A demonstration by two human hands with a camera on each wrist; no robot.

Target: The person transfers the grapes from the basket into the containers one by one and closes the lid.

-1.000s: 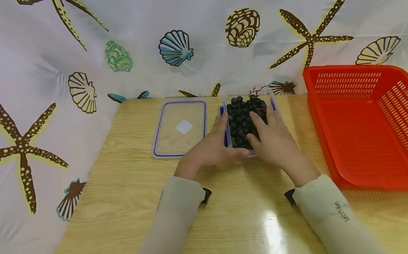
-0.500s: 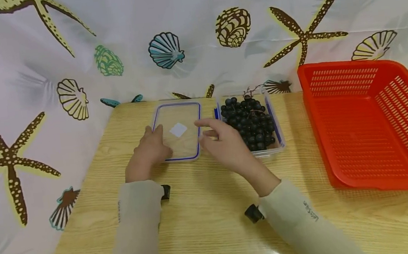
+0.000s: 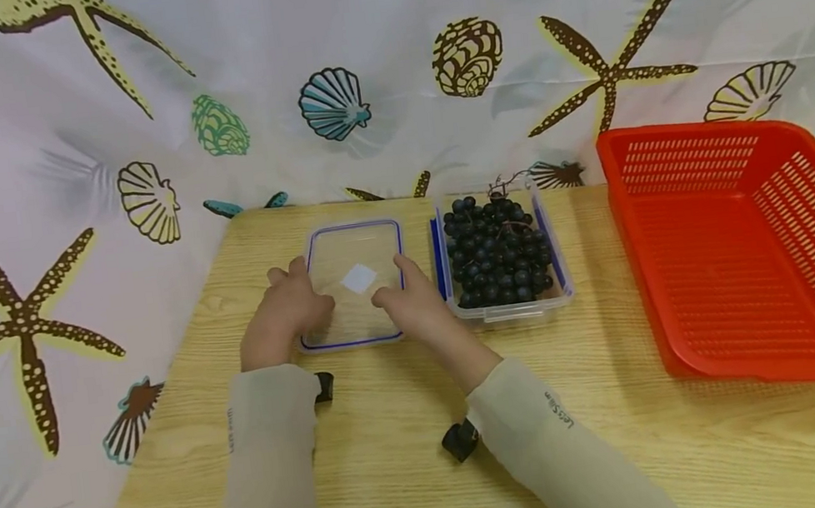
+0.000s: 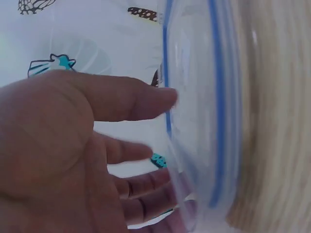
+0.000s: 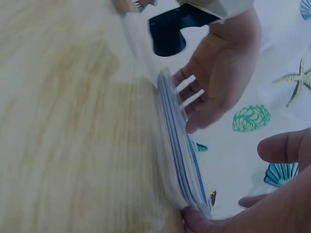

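Note:
A clear lid (image 3: 357, 247) with a blue sealing strip lies low over the table, between my two hands. My left hand (image 3: 278, 311) grips its left side, thumb over the top face and fingers at the edge, as the left wrist view shows. On the other side, my right hand (image 3: 419, 303) is spread. One fingertip (image 5: 194, 218) touches the lid's edge while the thumb (image 5: 277, 147) stands apart from it. Just right of the lid, a clear container (image 3: 515, 309) holds a bunch of dark grapes (image 3: 498, 252).
A red perforated plastic basket (image 3: 742, 274) stands at the right of the wooden table (image 3: 395, 473). Behind the table hangs a white cloth (image 3: 401, 62) printed with shells and starfish. Blue clip flaps (image 3: 438, 259) stick out on the container's left side.
Both hands have left the grape container and gone left to the lid. The lid has shifted somewhat toward me over the last half second. My right hand has moved in to its right edge.

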